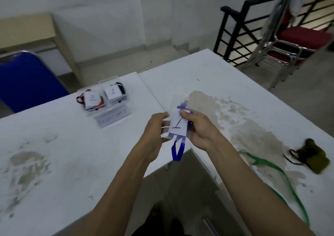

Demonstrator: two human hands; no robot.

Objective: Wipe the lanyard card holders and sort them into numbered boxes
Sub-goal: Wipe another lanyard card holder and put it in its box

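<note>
Both hands hold a clear card holder [178, 125] above the gap between two white tables; its white card is marked "1". A blue lanyard loop [177, 150] hangs below it. My right hand [199, 129] grips the holder's right side, thumb across its top. My left hand [156, 129] pinches its left edge. At the back left of the table stand two clear boxes: the box labelled "2" [92, 99] and the box labelled "1" [113, 92], each with holders and lanyards inside.
A white paper label [113, 118] lies in front of the boxes. A green lanyard [271, 169] and an olive-green cloth [314, 156] lie on the right table [235, 76]. A blue chair stands far left, stacked red chairs and a black railing far right.
</note>
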